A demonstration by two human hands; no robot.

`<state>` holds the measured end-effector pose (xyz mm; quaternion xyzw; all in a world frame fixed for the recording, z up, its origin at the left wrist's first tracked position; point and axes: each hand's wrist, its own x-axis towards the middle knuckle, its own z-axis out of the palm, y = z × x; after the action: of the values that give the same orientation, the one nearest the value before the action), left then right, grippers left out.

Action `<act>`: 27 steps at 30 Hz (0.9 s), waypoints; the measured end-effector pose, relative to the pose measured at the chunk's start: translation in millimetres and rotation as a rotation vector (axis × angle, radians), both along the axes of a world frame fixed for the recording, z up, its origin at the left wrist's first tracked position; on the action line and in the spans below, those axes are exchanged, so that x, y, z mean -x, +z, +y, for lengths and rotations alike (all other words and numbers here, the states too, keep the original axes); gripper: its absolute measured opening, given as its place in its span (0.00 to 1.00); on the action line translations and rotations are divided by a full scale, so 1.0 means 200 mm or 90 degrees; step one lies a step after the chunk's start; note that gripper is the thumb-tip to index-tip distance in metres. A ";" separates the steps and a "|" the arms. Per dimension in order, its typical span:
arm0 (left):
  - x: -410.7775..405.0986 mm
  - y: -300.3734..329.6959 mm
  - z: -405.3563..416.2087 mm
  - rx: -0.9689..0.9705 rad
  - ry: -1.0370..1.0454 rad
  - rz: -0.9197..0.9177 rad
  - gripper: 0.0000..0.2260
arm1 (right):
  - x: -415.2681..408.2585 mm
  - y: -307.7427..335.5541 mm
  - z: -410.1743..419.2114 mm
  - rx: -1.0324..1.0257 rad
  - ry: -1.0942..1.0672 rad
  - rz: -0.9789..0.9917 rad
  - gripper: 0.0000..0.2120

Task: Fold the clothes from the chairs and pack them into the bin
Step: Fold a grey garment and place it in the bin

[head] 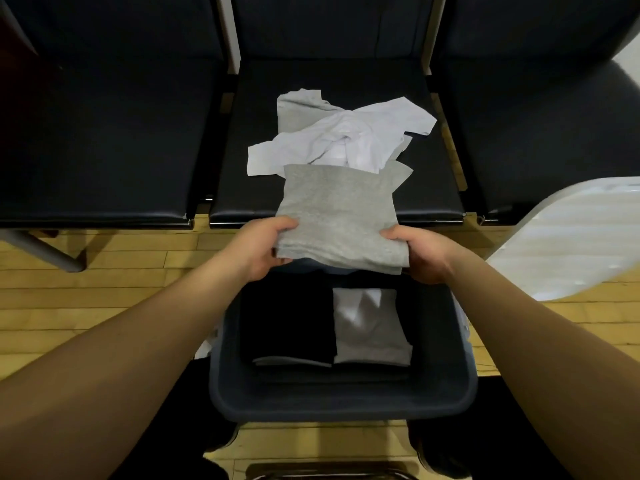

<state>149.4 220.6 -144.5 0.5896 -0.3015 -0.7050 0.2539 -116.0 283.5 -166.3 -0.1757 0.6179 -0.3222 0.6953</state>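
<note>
Dark bin on wood floor, btwn person's knees: holds black folded stack on its left side, folded white/grey piece on its right. Three dark chairs behind; middle chair carries loose white shirt over a grey one. White lid at right. Left hand and right hand both grip folded grey garment, held above bin's far rim.

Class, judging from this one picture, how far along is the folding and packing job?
Done: folded black and white-grey stacks lie in the bin. In hand: both hands, left and right, grip a folded grey garment. Left: crumpled white and grey clothes on the middle chair.
</note>
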 end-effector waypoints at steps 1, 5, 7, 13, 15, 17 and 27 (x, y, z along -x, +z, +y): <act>-0.02 0.02 0.01 -0.001 -0.005 -0.005 0.05 | 0.00 0.01 0.02 0.007 -0.018 -0.011 0.22; -0.09 0.09 0.11 -0.010 -0.047 -0.033 0.02 | -0.02 0.06 0.11 0.016 0.004 -0.056 0.18; -0.13 0.11 0.17 -0.021 -0.072 -0.039 0.02 | -0.03 0.09 0.16 0.004 0.041 -0.066 0.19; -0.21 0.09 0.32 0.024 -0.168 -0.165 0.07 | -0.11 0.08 0.25 -0.089 0.087 0.032 0.08; -0.23 0.05 0.37 -0.018 -0.196 -0.179 0.07 | -0.15 0.03 0.28 -0.128 0.087 0.066 0.05; -0.23 -0.01 0.40 -0.072 -0.185 -0.198 0.08 | -0.19 -0.04 0.32 -0.152 0.112 0.099 0.03; -0.27 -0.27 0.38 -0.109 -0.181 -0.332 0.08 | -0.34 -0.34 0.32 -0.136 0.168 0.163 0.13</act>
<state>203.3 295.6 -198.9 0.7219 -0.3756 -0.5809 0.0162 -47.6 347.6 -234.5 -0.2198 0.7036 -0.1358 0.6620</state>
